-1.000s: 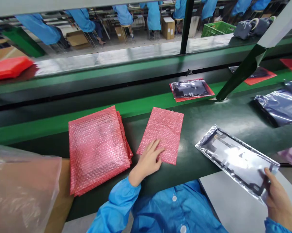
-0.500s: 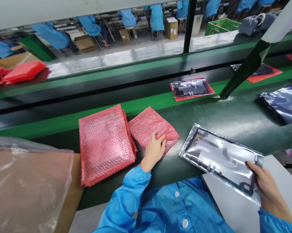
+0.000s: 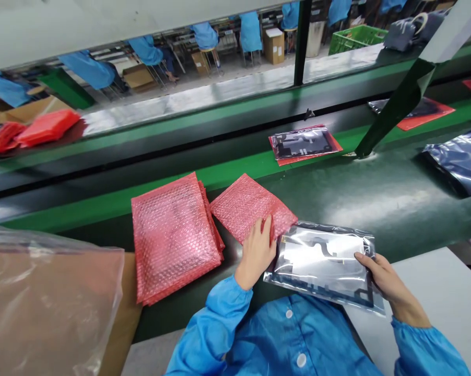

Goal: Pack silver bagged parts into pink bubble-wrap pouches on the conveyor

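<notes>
My left hand (image 3: 256,254) is on a single pink bubble bag (image 3: 245,203), its bent fingers gripping the bag's near right edge. Thumb and fingers of my right hand (image 3: 392,287) close on the right end of a shiny see-through antistatic bag (image 3: 321,256) with a flat dark-edged part inside. This bag is held slightly tilted over the bench edge, its left end right beside the bubble bag's right corner. Whether the two touch is hard to tell. To the left lies a stack of pink bubble bags (image 3: 175,240).
A carton lined with clear plastic (image 3: 51,308) stands at the left. Bagged parts on red bubble bags (image 3: 304,143) lie along the green strip (image 3: 227,175). A slanted green post (image 3: 392,112) rises at the right, near more silver bags (image 3: 460,159). People in blue sit beyond.
My right hand has brought the antistatic bag leftward, up to the bubble bag. My left hand has shifted slightly right and down, its fingers now curled at the bubble bag's edge.
</notes>
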`<action>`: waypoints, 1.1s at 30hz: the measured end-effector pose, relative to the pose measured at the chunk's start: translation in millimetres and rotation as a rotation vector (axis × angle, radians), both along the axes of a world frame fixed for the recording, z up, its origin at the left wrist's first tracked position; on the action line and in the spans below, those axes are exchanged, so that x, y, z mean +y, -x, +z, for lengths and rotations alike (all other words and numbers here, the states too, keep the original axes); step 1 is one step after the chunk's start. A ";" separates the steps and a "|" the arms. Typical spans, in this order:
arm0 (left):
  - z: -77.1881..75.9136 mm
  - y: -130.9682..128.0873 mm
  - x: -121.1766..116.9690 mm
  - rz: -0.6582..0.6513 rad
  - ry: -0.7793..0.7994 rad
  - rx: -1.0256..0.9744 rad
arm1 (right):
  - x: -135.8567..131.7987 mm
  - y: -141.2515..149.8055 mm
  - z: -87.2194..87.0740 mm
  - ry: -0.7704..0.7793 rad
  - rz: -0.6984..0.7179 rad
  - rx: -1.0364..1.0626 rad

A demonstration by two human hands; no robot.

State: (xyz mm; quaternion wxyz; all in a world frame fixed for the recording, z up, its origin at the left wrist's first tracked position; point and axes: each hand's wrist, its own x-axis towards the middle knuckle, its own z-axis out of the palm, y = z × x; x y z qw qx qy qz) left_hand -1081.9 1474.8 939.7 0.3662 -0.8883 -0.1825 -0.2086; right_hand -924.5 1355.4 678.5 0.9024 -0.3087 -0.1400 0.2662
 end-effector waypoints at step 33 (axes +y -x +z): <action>-49.3 39.4 -8.8 -0.457 0.268 -0.359 | 30.6 -32.8 3.7 0.183 -0.217 0.135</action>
